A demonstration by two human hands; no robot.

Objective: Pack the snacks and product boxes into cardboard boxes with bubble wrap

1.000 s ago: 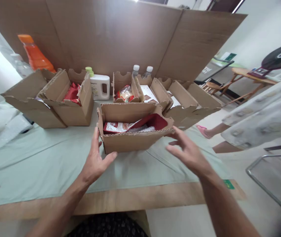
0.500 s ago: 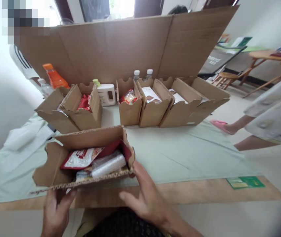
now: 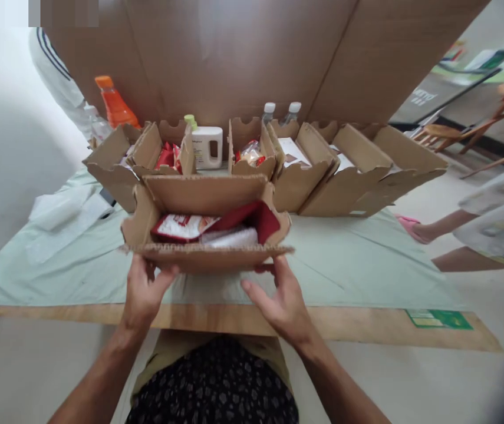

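One front box (image 3: 216, 259) has two hands at its near side: one left hand (image 3: 145, 291) and one right hand (image 3: 280, 300). Beyond it stand six more cardboard boxes (image 3: 311, 185), two toward its left and four toward its right. Also behind it are one white jug (image 3: 203, 147), one orange bottle (image 3: 119, 107), one clear bottle (image 3: 98, 126), two white-capped bottles (image 3: 269, 109) and one cardboard panel (image 3: 243, 59). Right of it lies one green card (image 3: 440, 319).
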